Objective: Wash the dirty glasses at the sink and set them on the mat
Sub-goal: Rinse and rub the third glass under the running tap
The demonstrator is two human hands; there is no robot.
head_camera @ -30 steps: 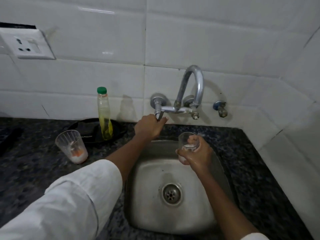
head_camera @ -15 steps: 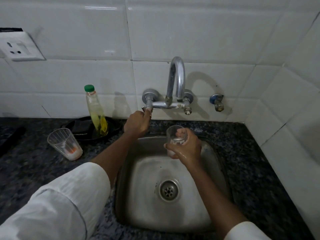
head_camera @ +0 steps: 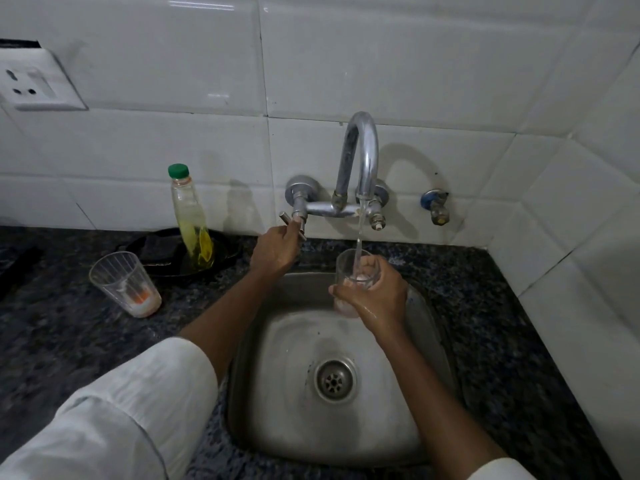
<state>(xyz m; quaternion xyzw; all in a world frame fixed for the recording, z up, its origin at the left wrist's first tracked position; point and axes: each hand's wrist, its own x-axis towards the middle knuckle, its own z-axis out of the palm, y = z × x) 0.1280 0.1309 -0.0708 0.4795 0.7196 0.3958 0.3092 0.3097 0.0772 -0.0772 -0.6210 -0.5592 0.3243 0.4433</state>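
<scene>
My right hand (head_camera: 372, 294) grips a clear glass (head_camera: 349, 265) upright over the steel sink (head_camera: 273, 393), right under the curved tap spout (head_camera: 362, 150). A thin stream of water (head_camera: 359, 233) runs into the glass. My left hand (head_camera: 275, 249) holds the tap's left handle (head_camera: 292, 221) at the wall. A second glass (head_camera: 123, 282) with white and orange residue at its bottom stands on the dark counter, left of the sink.
A clear bottle of yellow liquid with a green cap (head_camera: 190, 216) stands on a black plate (head_camera: 162, 254) behind the dirty glass. A small blue-handled valve (head_camera: 434, 206) juts from the tiles right of the tap. A wall socket (head_camera: 31, 84) sits at upper left.
Water now flows from the spout into the glass; before, none was running. My left hand has stayed on the tap handle, my right has kept the glass under the spout.
</scene>
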